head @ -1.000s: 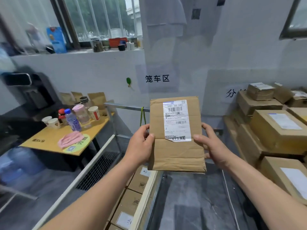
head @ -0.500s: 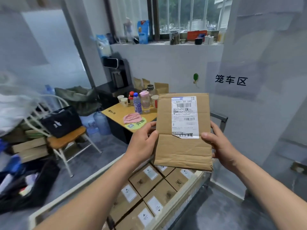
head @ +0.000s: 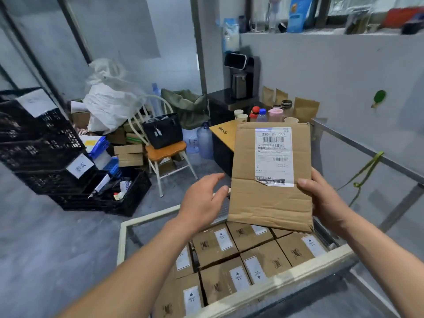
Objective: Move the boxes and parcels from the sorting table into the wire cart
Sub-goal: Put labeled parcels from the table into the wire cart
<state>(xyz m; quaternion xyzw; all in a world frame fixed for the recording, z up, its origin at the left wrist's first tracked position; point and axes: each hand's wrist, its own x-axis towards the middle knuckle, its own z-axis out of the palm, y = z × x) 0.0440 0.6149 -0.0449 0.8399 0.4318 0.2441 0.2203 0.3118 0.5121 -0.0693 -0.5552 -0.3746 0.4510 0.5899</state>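
Note:
A flat brown cardboard parcel [head: 263,203] with a white shipping label hangs upright over the wire cart [head: 273,288]. My right hand [head: 321,198] grips its right edge, thumb on the front near the label's lower corner. My left hand [head: 204,200] is just off the parcel's left edge, fingers loosely extended and holding nothing. Inside the cart lie several brown boxes [head: 229,260] with white labels, packed flat in rows below the parcel.
Left of the cart stand stacked black crates [head: 46,148] and a wooden chair [head: 165,150] carrying a black bag. A yellow side table [head: 224,131] with bottles and cups sits behind the parcel. The cart's metal rail [head: 367,152] runs along the right, against a grey wall.
The view has swung left, from the sorting table to over the cart. My left hand has let go of the parcel's left edge; my right hand alone holds it.

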